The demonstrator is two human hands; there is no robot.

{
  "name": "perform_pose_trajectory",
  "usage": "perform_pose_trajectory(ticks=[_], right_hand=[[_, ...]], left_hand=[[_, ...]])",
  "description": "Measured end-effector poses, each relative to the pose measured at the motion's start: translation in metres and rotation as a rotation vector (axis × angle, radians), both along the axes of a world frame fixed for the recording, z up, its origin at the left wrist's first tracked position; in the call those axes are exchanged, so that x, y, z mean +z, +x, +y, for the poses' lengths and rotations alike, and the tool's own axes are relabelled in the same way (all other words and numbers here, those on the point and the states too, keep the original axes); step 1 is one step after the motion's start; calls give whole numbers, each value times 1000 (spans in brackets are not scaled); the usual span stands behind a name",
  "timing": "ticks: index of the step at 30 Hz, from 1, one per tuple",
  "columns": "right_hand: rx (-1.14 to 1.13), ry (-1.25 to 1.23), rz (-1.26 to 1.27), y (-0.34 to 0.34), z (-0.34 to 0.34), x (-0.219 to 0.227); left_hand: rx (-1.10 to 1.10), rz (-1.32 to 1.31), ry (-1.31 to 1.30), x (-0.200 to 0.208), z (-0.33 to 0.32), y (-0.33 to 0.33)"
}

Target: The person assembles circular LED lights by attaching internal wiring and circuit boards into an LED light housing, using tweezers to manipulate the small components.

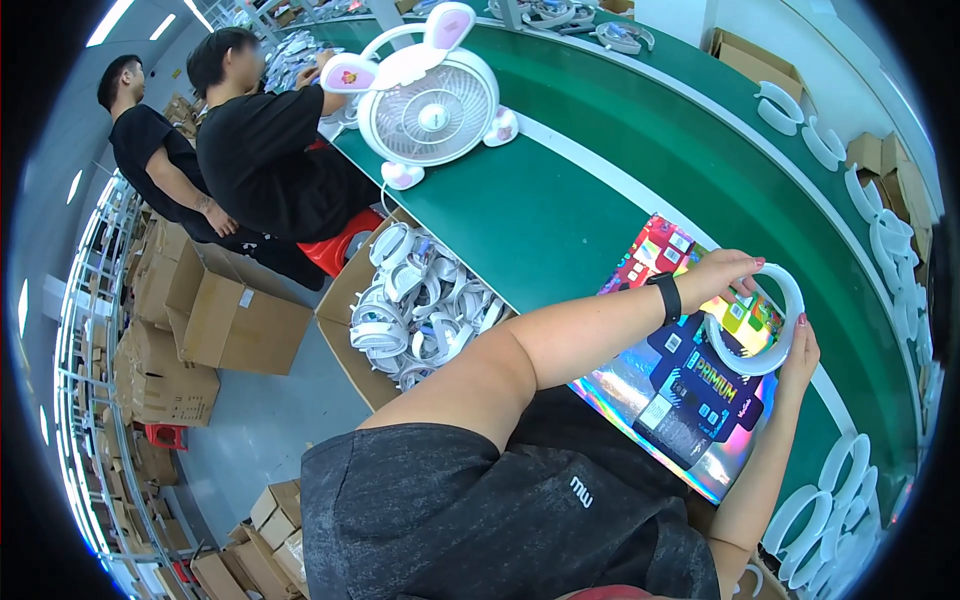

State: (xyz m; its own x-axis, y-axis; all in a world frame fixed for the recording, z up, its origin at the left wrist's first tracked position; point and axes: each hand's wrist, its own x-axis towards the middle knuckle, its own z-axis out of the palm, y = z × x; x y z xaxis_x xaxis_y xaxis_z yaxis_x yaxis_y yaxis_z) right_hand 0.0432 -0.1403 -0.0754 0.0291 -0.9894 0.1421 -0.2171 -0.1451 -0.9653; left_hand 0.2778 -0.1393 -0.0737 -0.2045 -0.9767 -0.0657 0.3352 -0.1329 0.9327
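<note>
Both hands hold a white C-shaped neckband [785, 290], which looks like a neck fan shell, tilted above the work surface. My left hand [722, 278], with a black watch on its wrist, grips its upper left side near one end. My right hand [800, 356] pinches the band's right side, fingers closed on it. Beneath lies a shiny, flat printed sheet [640, 370] in rainbow colours with dark blue panels. The sheet is partly covered by my left forearm and the band.
A white fan with rabbit ears [430, 110] stands on the green bench [560, 230]. At its left edge is a carton [350, 345] full of white neckbands. More white bands [825, 510] lie at the right. Two people [270, 150] are at the far left, near cardboard boxes [240, 310].
</note>
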Motion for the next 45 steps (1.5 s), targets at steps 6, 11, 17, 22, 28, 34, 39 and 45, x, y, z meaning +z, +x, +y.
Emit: perform_pose_trajectory(ticks=[6, 11, 17, 22, 28, 34, 39, 45], right_hand=[[-16, 2, 40, -9, -5, -1], [-91, -40, 85, -21, -6, 6], [24, 42, -220, -7, -5, 10], [284, 239, -434, -2, 4, 24], [285, 239, -437, -8, 7, 24], [237, 217, -444, -6, 4, 21], [136, 201, -460, -4, 5, 26], [114, 88, -726, -13, -1, 20]], left_hand=[[-28, 5, 28, 7, 4, 1], [-88, 0, 20, 4, -1, -4], [-119, 78, 0, 19, 6, 11], [-48, 106, 47, 12, 1, 7], [-92, 115, 64, 11, -2, 5], [-76, 112, 49, 11, -2, 6], [-54, 88, 23, 12, 0, 4], [-142, 51, -88, 18, 6, 3]])
